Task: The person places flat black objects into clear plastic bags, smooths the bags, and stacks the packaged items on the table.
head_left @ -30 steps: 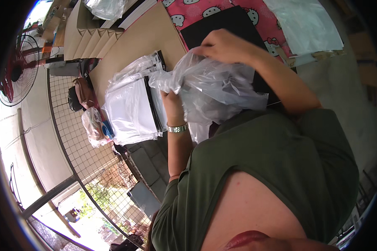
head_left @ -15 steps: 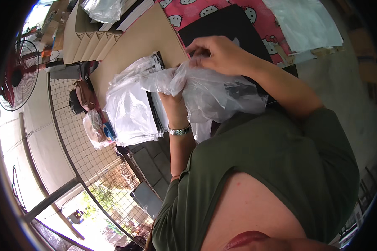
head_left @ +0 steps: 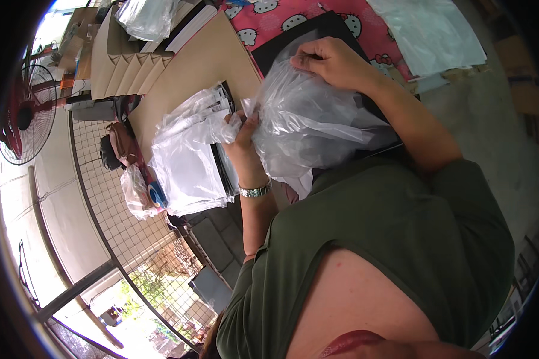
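A crumpled clear plastic bag [head_left: 308,116] is stretched between my two hands. My right hand [head_left: 335,63] pinches its far edge, raised over a flat black board [head_left: 287,48]. My left hand [head_left: 242,131] is closed on the bag's left side, a watch on that wrist. Beneath the bag the black board shows again at its right edge. Left of my left hand lies a stack of black sheets in clear plastic sleeves [head_left: 188,158], its edges uneven.
Brown cardboard [head_left: 203,60] covers the table's left part, with folded brown card pieces [head_left: 131,72] beyond. A pink patterned cloth [head_left: 269,21] lies at the back. Flat clear bags [head_left: 431,36] sit at the far right. A red fan [head_left: 27,113] stands at the left.
My right hand has moved up and to the right, pulling the bag wider. The bag has spread out over the black board. My left hand has shifted slightly and still grips it.
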A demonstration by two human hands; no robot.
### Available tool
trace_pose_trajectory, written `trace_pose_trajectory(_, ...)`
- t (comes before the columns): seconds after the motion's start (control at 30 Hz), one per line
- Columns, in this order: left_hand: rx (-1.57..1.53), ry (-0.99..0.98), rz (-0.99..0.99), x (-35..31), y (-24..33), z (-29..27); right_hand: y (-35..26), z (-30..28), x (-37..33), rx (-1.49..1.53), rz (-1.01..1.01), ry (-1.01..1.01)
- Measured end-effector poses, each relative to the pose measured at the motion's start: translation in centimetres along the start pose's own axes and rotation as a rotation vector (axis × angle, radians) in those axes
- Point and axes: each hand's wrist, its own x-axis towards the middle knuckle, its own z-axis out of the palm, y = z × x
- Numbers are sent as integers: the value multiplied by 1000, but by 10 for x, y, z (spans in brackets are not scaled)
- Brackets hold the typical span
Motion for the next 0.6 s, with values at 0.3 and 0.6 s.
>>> trace_pose_trajectory(0.3, 331, -38, 76, -10, -13, -4, -13, 22, 14, 456, -127, 38)
trace_pose_trajectory(0.6, 105, -201, -58, -18, 5, 14, 8, 27, 5, -58, -381, 219)
